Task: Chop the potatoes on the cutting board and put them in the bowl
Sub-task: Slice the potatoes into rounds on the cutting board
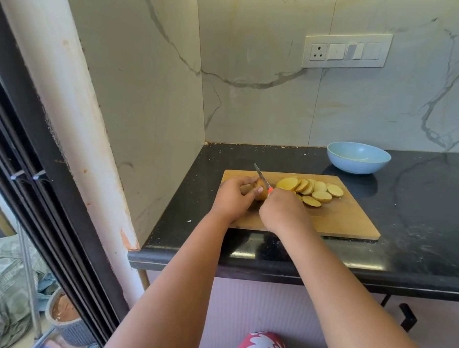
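A wooden cutting board (348, 220) lies on the black counter. My left hand (233, 198) grips the uncut end of a potato (259, 189) at the board's left side. My right hand (283, 212) grips a knife (261, 177) with an orange handle, its blade set across the potato beside my left fingers. Several round potato slices (316, 190) lie overlapping on the board to the right of the knife. A light blue bowl (358, 157) stands behind the board's right end and looks empty.
The black counter (420, 223) runs to the right and ends at a rounded front edge. Marble walls close the corner behind and to the left. A switch panel (346, 50) hangs on the back wall. A dark window frame (36, 190) stands at far left.
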`<state>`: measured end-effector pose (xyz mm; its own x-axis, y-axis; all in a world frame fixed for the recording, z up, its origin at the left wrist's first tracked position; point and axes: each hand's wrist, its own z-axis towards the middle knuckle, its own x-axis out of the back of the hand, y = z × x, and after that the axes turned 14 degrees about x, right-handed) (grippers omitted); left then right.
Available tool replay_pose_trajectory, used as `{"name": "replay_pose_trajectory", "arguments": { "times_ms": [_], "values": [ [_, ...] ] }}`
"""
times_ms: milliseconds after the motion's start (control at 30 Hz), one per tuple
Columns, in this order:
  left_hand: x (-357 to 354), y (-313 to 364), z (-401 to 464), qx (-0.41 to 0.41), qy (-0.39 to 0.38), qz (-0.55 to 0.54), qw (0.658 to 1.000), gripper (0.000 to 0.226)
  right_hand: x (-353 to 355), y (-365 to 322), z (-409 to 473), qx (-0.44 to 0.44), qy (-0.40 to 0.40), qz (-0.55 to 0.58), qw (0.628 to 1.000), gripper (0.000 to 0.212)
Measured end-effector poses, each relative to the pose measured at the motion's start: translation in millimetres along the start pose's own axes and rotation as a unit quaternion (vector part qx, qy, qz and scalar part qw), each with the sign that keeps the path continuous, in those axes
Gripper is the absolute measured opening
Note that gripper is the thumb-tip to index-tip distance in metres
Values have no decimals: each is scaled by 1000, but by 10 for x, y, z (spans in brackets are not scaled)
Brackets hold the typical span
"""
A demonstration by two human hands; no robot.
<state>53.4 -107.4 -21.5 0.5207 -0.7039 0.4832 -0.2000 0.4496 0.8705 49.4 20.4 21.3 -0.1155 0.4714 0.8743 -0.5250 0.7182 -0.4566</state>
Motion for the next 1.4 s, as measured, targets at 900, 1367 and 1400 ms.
{"name": "replay_pose_trajectory", "arguments": {
  "times_ms": [900,1367,1400],
  "values": [
    [29,-24,12,-8,-14,0,1000,38,-98,315,-159,14,47,71,996,29],
    [16,3,-11,-14,-2,37,999,44,-206,178,-182,3,61,42,997,18],
    [17,3,-11,-14,-3,36,999,44,-204,175,-191,8,67,38,997,18]
  ]
}}
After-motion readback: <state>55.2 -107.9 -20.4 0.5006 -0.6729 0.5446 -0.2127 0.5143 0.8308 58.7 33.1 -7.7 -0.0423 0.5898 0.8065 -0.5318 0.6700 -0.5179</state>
